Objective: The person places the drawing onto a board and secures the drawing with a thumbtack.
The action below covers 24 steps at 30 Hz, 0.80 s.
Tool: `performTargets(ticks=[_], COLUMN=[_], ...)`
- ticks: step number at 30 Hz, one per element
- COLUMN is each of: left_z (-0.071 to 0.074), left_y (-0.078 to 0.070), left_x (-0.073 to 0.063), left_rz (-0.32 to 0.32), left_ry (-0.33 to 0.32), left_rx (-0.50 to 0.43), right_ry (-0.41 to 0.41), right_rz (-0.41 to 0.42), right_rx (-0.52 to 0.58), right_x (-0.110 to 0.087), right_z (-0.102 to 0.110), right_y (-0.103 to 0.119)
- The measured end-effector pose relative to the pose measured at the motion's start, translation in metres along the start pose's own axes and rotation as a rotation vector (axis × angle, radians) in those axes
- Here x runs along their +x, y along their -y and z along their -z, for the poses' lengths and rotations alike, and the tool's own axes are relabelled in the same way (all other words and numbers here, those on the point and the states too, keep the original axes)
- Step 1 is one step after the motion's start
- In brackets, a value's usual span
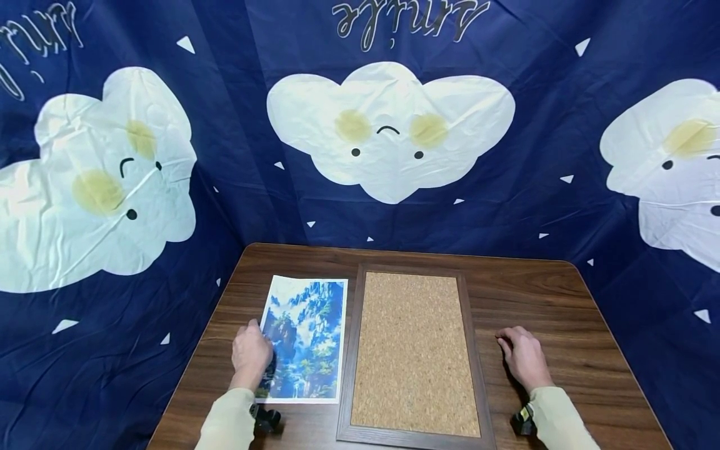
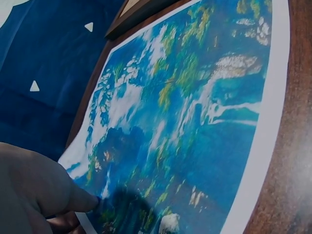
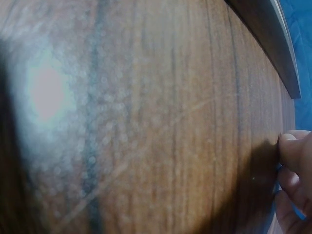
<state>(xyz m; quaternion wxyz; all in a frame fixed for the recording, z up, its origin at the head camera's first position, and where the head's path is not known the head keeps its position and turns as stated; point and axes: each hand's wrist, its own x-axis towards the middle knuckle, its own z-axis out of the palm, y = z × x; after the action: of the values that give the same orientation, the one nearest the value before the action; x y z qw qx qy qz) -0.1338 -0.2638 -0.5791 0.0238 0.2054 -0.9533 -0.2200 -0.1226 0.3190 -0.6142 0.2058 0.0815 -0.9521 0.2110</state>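
Left of the corkboard on the desk: landscape print, face up. Lower right corner sits right by the board's frame; can't tell if they touch.

Left hand is on the print's left edge, thumb over the face. Reads as a pinch on that edge, though the underside of the grip is hidden. Right hand rests on the desk right of the board, well apart from the print: fingers loosely bent, thumb near forefinger, nothing visible in that grip. Anything tiny between the tips wouldn't show.

Handling, my read: single sheet, light, floppy, slides easily on the smooth desk. Main risk is creasing or smudging, so light pressure. Take it by the white margins, ideally opposite edges, off the inked area. A one-sided hold would likely let the far side sag. Board looks stiff and heavier; hold by the frame.
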Motion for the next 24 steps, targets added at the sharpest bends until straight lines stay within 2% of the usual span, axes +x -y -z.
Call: performTargets(ticks=[6,15,24], left_z=[0.0023,0.0041,0.0092], left_y=[0.0037,0.0060,0.0100], left_x=[0.0020,0.0060,0.0102], left_rz=[-0.016,0.015,-0.029], left_ry=[-0.010,0.054,0.072], left_rx=[-0.006,-0.061,-0.098], right_ry=[0.001,0.009,0.016], right_rz=[-0.008,-0.014,-0.027], right_rx=[0.003,0.004,-0.005], right_x=[0.0001,0.0005,0.0007], right_z=[-0.0008,0.0000,0.0013], right_y=[-0.0009,0.0008,0.0030])
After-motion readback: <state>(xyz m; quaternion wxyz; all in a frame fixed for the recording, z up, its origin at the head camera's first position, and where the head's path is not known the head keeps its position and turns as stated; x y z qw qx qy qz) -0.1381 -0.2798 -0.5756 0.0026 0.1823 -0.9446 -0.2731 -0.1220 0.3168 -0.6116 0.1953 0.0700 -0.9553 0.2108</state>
